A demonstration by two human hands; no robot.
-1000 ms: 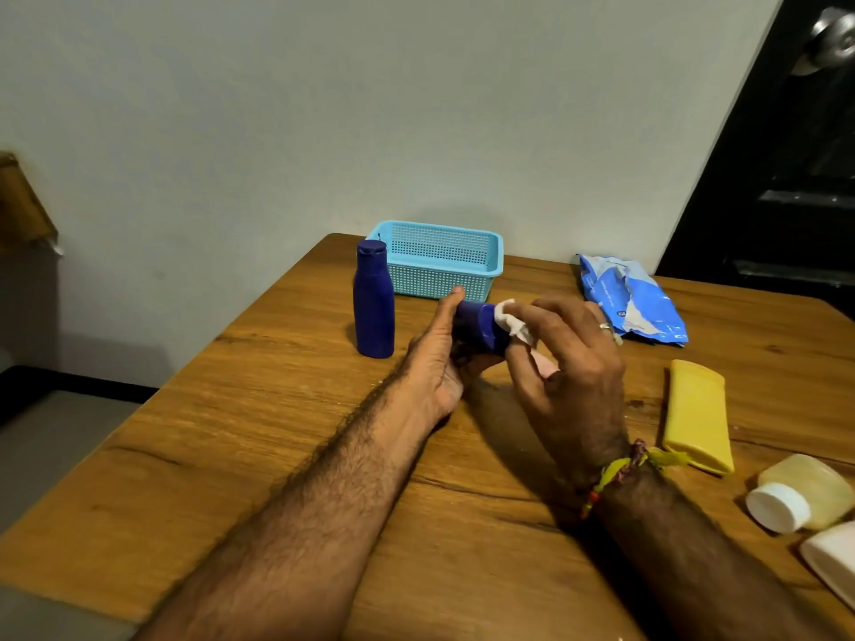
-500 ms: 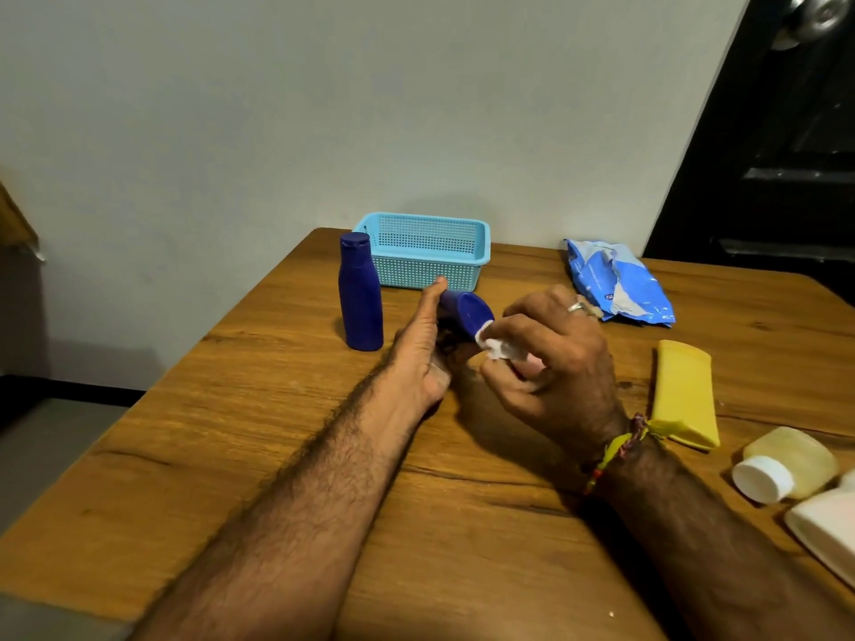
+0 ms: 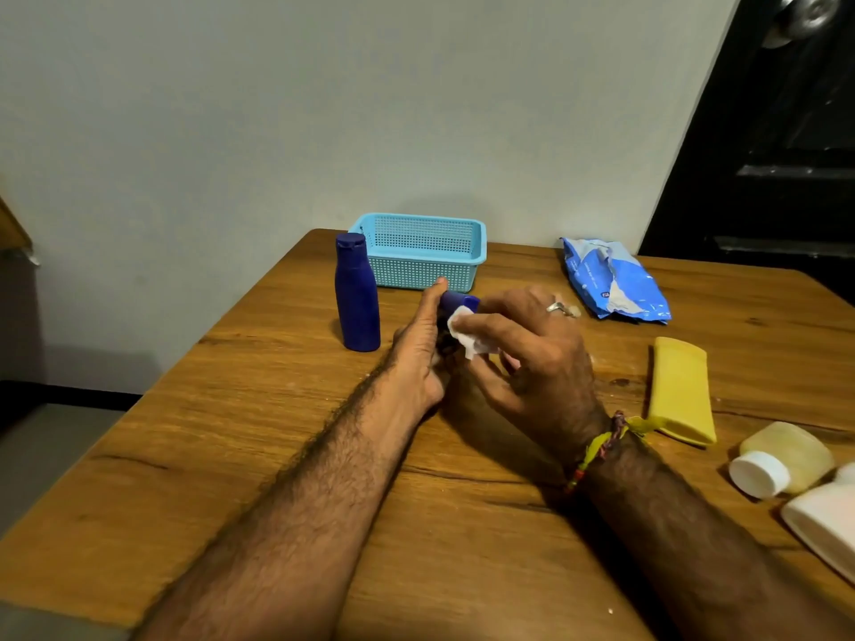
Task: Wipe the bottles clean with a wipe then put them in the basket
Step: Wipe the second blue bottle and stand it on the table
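Note:
My left hand (image 3: 418, 349) grips a small dark blue bottle (image 3: 455, 300) above the middle of the wooden table (image 3: 231, 455); only its cap end shows between my hands. My right hand (image 3: 532, 363) pinches a white wipe (image 3: 469, 333) against that bottle. A taller blue bottle (image 3: 356, 293) stands upright just left of my hands. The light blue basket (image 3: 423, 252) sits behind it by the wall, with nothing visible inside. On the right lie a yellow bottle (image 3: 680, 390), a pale yellow bottle with a white cap (image 3: 786, 458) and a white bottle (image 3: 828, 525).
A blue pack of wipes (image 3: 610, 279) lies at the back right of the table. A dark door (image 3: 777, 155) stands behind the table's right side. The table's left edge drops to the floor.
The wipe has slid from the bottle's cap down along its side and back toward the cap, while my left hand keeps the bottle in place. The view has shifted slightly.

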